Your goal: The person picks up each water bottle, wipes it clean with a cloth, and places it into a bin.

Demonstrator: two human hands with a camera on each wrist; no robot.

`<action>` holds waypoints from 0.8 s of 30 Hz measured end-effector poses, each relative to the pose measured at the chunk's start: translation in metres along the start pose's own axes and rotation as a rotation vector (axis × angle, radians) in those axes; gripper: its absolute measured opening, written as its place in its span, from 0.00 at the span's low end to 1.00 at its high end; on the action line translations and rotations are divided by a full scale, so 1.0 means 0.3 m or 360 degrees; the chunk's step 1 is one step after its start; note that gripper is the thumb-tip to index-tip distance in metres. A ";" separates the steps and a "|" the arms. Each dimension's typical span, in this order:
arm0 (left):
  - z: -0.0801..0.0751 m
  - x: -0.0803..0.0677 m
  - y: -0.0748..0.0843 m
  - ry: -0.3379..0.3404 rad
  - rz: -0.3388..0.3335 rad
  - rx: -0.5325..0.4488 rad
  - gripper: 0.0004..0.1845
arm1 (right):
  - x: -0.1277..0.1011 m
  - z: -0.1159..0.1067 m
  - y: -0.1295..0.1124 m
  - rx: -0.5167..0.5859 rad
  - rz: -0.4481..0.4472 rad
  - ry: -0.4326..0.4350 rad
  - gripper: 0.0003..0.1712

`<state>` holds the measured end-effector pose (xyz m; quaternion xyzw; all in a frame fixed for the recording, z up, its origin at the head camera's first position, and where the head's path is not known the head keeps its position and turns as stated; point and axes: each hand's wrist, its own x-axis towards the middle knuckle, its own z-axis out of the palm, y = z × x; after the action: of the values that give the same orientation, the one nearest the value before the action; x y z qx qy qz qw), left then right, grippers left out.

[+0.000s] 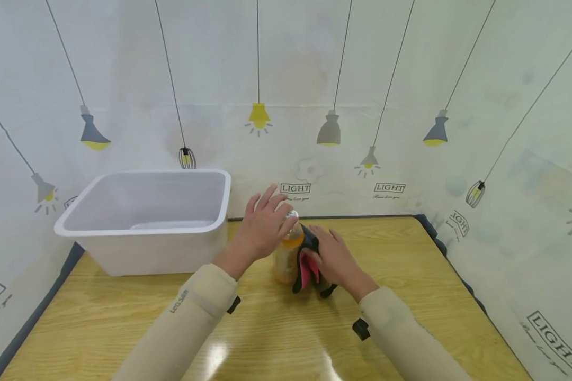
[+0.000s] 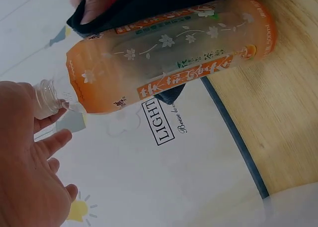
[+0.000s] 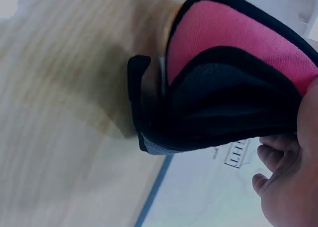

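A clear plastic bottle [image 2: 164,58] with orange printing stands upright on the table; no cap shows on its neck. My left hand [image 1: 263,225] holds the bottle at its neck between thumb and forefinger, while the other fingers stick out. In my right hand [image 1: 333,256] is a folded cloth [image 3: 228,98], dark grey on one face and pink on the other, with black edging. The cloth lies against the right side of the bottle. In the left wrist view, my right fingertips [image 2: 94,6] press over the cloth's upper edge.
A deep white plastic tub [image 1: 157,254] stands at the back left of the wooden table [image 1: 267,338]. Behind the table hangs a pale wall covering [image 1: 295,63] printed with lamps. Dark edging [image 1: 381,216] runs along the table's back edge.
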<state>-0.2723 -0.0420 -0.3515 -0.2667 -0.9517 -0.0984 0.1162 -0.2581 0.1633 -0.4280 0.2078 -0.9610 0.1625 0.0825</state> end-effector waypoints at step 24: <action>0.018 -0.020 0.001 -0.0099 0.0011 -0.0058 0.29 | 0.043 -0.087 -0.067 -0.0282 -0.0093 -0.0117 0.39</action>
<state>-0.2681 -0.0432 -0.3582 -0.2749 -0.9520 -0.1069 0.0820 -0.2590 0.1503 -0.3951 0.2336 -0.9675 0.0666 0.0700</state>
